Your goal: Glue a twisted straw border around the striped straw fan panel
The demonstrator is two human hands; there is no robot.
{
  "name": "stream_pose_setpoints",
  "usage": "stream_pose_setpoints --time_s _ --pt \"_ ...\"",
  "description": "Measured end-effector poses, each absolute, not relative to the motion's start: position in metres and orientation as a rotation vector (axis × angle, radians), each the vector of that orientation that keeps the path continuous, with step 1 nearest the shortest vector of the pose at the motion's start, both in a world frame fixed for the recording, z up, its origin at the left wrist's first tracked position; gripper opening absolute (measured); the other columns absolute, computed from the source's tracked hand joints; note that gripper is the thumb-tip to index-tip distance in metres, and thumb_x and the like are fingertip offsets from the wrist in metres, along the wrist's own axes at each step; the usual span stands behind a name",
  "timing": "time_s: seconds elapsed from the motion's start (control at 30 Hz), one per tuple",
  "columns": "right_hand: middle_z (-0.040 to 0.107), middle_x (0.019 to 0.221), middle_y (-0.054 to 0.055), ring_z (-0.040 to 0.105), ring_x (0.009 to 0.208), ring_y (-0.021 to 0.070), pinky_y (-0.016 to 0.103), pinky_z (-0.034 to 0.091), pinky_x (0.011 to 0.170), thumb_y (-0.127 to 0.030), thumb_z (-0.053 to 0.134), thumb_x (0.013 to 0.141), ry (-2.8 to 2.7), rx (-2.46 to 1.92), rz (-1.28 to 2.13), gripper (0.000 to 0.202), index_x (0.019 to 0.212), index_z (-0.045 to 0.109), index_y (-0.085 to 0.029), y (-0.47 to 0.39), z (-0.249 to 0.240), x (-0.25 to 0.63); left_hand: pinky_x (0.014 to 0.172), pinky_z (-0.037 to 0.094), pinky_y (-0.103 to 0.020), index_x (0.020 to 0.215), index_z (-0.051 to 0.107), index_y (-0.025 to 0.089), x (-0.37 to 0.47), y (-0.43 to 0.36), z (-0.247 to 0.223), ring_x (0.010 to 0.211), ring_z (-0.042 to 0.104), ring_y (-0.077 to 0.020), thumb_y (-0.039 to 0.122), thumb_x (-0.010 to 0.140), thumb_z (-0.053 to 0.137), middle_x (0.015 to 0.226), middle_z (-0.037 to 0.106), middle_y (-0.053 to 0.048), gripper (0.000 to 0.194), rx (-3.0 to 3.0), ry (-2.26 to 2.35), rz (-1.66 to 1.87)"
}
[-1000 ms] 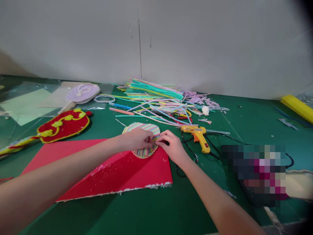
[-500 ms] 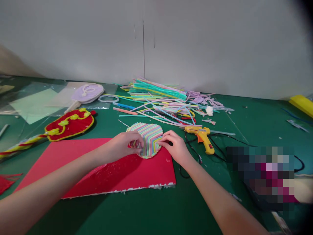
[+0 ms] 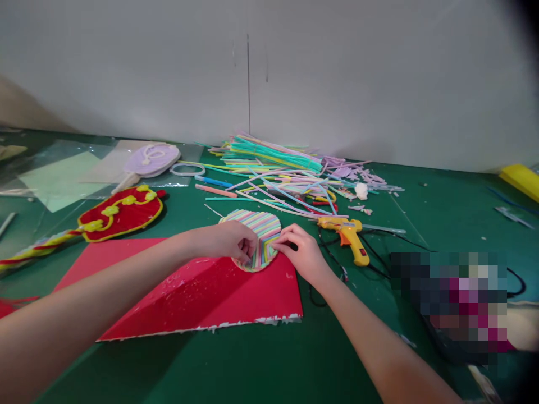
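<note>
Right-hand pinch: thumb and fingertips of the right hand (image 3: 301, 249) close together on the right rim of a round, flat disc of pastel-striped fuzzy stems (image 3: 264, 227).
Left-hand curl: fingers of the left hand (image 3: 225, 240) bent over the disc's near left part, thumb beneath; whether they have hold of anything, I cannot tell.
Striped disc: lies between both hands, on the far right part of a glossy red sheet with a ragged white near edge (image 3: 252, 297), itself on the green tabletop (image 3: 236, 365).
Clear plastic: a shiny transparent film or bag (image 3: 165, 182) at the far left; a pale green paper sheet (image 3: 63, 179) and a greyish-white sheet (image 3: 109, 163) lie within its area, though inside or under is unclear.
Lilac fan: an oval, pale purple fuzzy fan (image 3: 151, 160) overlaps the plastic; a thin whitish ring (image 3: 188, 174) is just beside it.
Red fan: a red fuzzy oval edged in yellow, with yellow flowers (image 3: 130, 216), left of the disc.
Stems: a banded turquoise-and-pastel bundle (image 3: 275, 154), loose stems (image 3: 269, 188) before it.
Glue gun: yellow plastic (image 3: 349, 234), right of the right hand.
</note>
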State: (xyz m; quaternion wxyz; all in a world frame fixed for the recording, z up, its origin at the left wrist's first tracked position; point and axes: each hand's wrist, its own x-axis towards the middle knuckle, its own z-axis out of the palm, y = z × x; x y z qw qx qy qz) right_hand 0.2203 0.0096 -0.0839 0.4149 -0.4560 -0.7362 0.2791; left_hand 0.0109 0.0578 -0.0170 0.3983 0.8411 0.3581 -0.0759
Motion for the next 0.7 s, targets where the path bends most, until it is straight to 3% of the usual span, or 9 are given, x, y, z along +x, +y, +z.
stream_pose_setpoints --time_s 0.5,0.7 --pt "0.058 0.083 0.003 0.06 0.08 0.0164 0.029 0.049 0.073 -0.025 0.064 0.082 -1.847 -1.158 0.7 0.009 0.074 0.067 -0.021 0.009 -0.085 0.22 0.056 0.035 -0.017 0.076 0.065 0.018 0.019 0.055 -0.005 0.063 0.053 -0.0099 0.009 0.067 0.061 0.068 0.06 0.004 0.013 2.186 0.849 -0.279" --pt "0.058 0.082 0.003 0.06 0.08 0.0166 0.03 0.049 0.073 -0.023 0.064 0.082 -1.854 -1.153 0.687 0.009 0.074 0.067 -0.02 0.009 -0.085 0.22 0.058 0.035 -0.017 0.074 0.066 0.019 0.019 0.062 -0.011 0.065 0.054 -0.0095 0.017 0.074 0.063 0.069 0.062 0.004 0.004 2.213 0.845 -0.294"
